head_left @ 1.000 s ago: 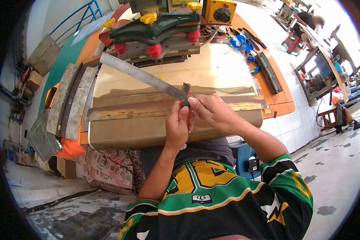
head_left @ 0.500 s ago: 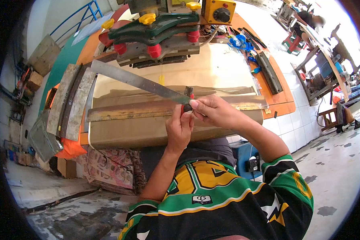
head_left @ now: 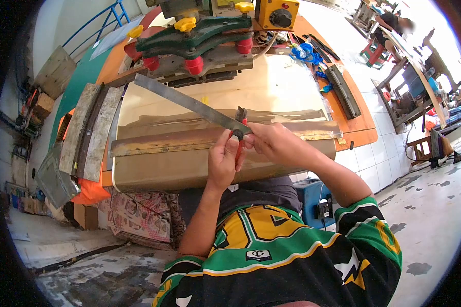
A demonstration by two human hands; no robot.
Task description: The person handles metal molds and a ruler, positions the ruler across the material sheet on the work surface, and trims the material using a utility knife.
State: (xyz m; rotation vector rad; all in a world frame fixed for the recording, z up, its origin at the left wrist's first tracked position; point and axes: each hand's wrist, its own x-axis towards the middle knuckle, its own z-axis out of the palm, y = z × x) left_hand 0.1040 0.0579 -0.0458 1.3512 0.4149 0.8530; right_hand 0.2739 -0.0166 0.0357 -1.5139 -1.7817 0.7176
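My left hand [head_left: 223, 162] is closed around a red-handled hand tool [head_left: 239, 134] with a dark round part at its middle and a dark upper end. What kind of tool it is I cannot make out. Between the fingers of my right hand [head_left: 276, 143] is the near end of a long flat metal strip [head_left: 184, 102], which slants up and leftward over the table. The strip's end meets the tool where both hands come together, and fingers hide the exact contact. Beneath them, a long brown-stained bar [head_left: 179, 140] lies across the table's padded front.
Above the table stands a green press frame [head_left: 200, 36] with yellow knobs, beside a yellow control box [head_left: 276, 14]. Metal bars [head_left: 82, 128] lie at the left; a dark bar [head_left: 343, 92] and blue plastic [head_left: 307, 53] lie right. A person [head_left: 392, 25] sits at the far bench.
The strip's far end has swung slightly right and up. My left hand has shifted a little left and turned, so more of the red tool shows. The right hand has moved slightly.
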